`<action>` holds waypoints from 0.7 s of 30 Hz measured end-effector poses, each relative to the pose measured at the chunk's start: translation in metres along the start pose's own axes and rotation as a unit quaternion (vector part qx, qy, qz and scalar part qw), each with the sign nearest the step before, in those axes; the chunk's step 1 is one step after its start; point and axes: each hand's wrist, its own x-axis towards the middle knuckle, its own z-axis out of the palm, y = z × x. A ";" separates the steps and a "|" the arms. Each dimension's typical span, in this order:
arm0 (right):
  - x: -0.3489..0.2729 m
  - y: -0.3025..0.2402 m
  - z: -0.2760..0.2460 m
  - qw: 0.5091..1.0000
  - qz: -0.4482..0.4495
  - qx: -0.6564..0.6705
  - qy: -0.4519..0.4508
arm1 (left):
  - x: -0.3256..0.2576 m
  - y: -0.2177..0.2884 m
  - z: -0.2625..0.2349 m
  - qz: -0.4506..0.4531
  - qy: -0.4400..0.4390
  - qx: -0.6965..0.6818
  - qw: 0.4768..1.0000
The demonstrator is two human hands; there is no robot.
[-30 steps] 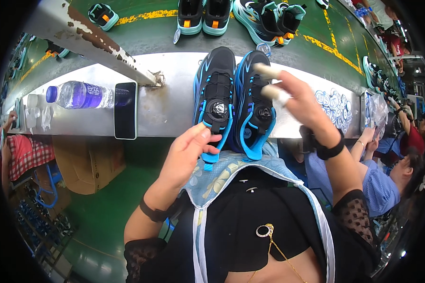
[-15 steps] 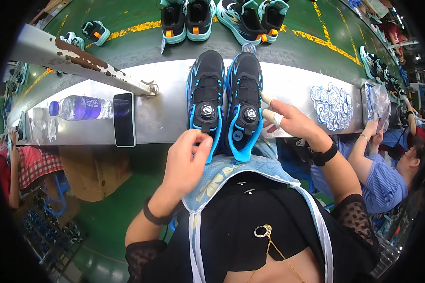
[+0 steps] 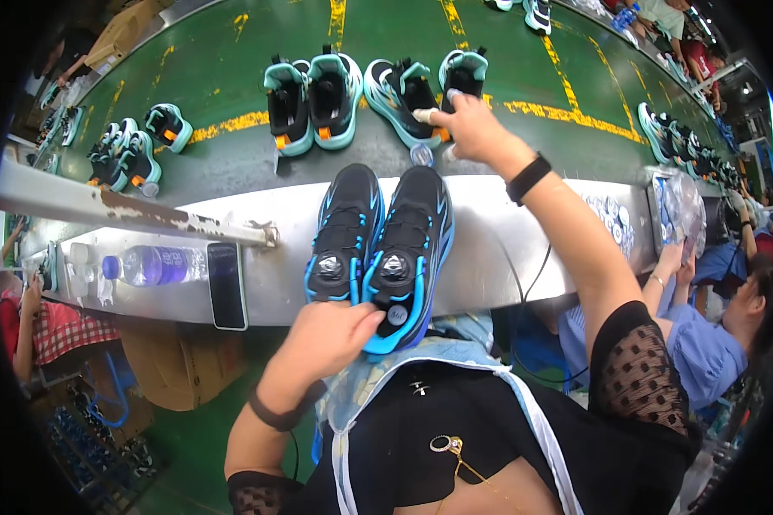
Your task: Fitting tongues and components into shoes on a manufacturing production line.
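**Set at Two Pairs of Shoes: left hand (image 3: 331,339) and right hand (image 3: 481,133)**

Standing side by side on the metal tabletop (image 3: 489,257), directly ahead of the left hand with toes pointing away: black-and-blue shoes (image 3: 408,223). Curled over the heel end of the left one: left hand, with fingertips hidden and thumb near the opening of the right one. Cannot tell from this view whether gripping or merely resting. Fitted on each shoe: a round black dial (image 3: 395,268).

Extended beyond those toes: right hand, with fingers spread apart and pale finger covers (image 3: 425,114) at the tips. Located beneath, on the green belt (image 3: 395,26): black-and-mint shoes (image 3: 383,93) with orange tabs. Cannot tell contact there. Just beside the fingers, toward the tabletop: a round tag (image 3: 422,155). Left of the right hand, on the belt: a similar pair (image 3: 349,90).

Left of the left hand, on the tabletop: a phone (image 3: 226,287), then a water bottle (image 3: 159,266) lying on its side. Right of the right forearm: a heap of round tags (image 3: 614,225), near a clear plastic bag (image 3: 685,210).
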 end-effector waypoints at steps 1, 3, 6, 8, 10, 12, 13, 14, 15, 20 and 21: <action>0.006 -0.004 0.011 0.999 0.045 0.012 -0.024 | 0.001 -0.008 -0.013 0.002 -0.029 -0.029 0.999; 0.017 -0.001 0.032 0.996 0.085 -0.022 0.014 | 0.007 -0.006 -0.048 -0.012 -0.076 -0.113 0.991; 0.010 0.021 0.021 0.991 0.119 0.063 0.004 | 0.018 0.006 -0.077 -0.037 -0.076 -0.163 0.983; -0.009 0.064 0.028 0.986 0.162 0.036 0.008 | 0.045 0.012 -0.084 -0.004 -0.048 -0.179 0.983; -0.025 0.099 0.026 0.979 0.205 -0.016 0.010 | 0.083 0.011 -0.081 0.053 -0.010 -0.133 0.990; -0.046 0.131 0.027 0.971 0.233 -0.044 0.005 | 0.142 0.000 -0.075 0.191 0.086 -0.042 0.977; -0.054 0.131 0.014 0.967 0.248 -0.058 -0.009 | 0.172 -0.010 -0.070 0.157 0.121 -0.022 0.980; -0.067 0.135 0.011 0.972 0.225 -0.051 0.045 | 0.198 -0.009 -0.067 0.085 0.172 -0.083 0.978; -0.079 0.139 0.008 0.973 0.202 -0.045 0.099 | 0.213 -0.002 -0.070 0.098 0.225 0.033 0.969; -0.141 0.084 -0.039 0.943 0.221 0.246 0.030 | 0.214 -0.046 -0.093 -0.091 0.222 0.323 0.915; -0.149 0.065 -0.045 0.930 0.217 0.298 0.010 | 0.208 -0.066 -0.095 -0.144 0.206 0.378 0.891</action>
